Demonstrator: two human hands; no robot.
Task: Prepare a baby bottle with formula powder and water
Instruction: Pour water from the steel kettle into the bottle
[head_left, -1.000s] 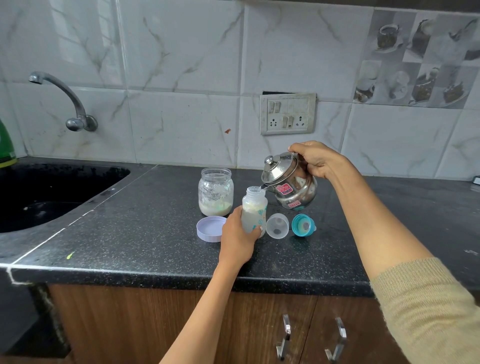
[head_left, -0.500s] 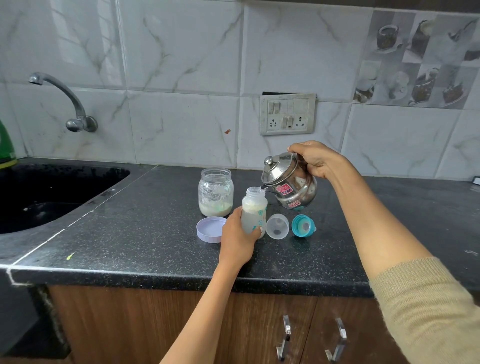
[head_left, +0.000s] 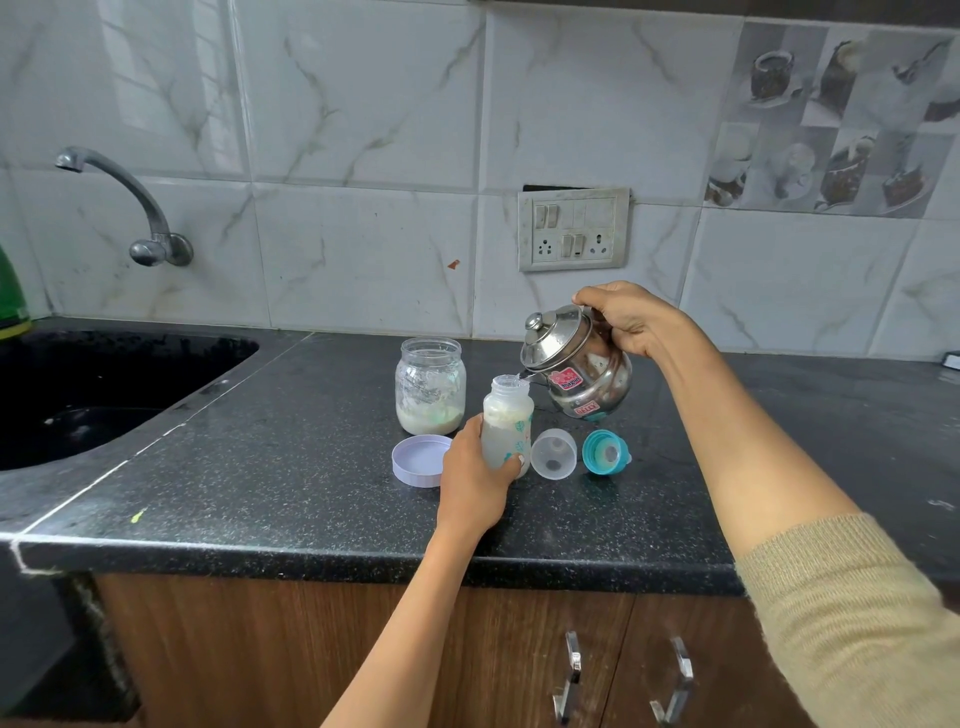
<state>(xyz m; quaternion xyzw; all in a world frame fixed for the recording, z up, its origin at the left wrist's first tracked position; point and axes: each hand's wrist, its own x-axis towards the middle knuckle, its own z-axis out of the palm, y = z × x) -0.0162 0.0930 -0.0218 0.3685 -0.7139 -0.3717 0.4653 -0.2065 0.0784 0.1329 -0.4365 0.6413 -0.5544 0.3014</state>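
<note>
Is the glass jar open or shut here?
Open. The glass jar has a bare mouth with no lid on it, and a lilac lid lies flat on the counter just in front of it.

Location: a domestic kitchen. Indicators:

- A black speckled stone tabletop (head_left: 291, 467) runs along the wall, with brown wood-grain cabinet doors (head_left: 519, 654) and angled metal handles (head_left: 571, 675) below it.
- A dark recessed sink basin (head_left: 104, 395) is set into the tabletop at the left, beneath a curved chrome wall tap (head_left: 140, 213).
- The wall is clad in white marble-pattern tiles (head_left: 363, 104); decorative tiles printed with cups and teapots (head_left: 841, 130) occupy the upper right.
- A white switch-and-socket plate (head_left: 574, 228) is mounted above the tabletop.
</note>
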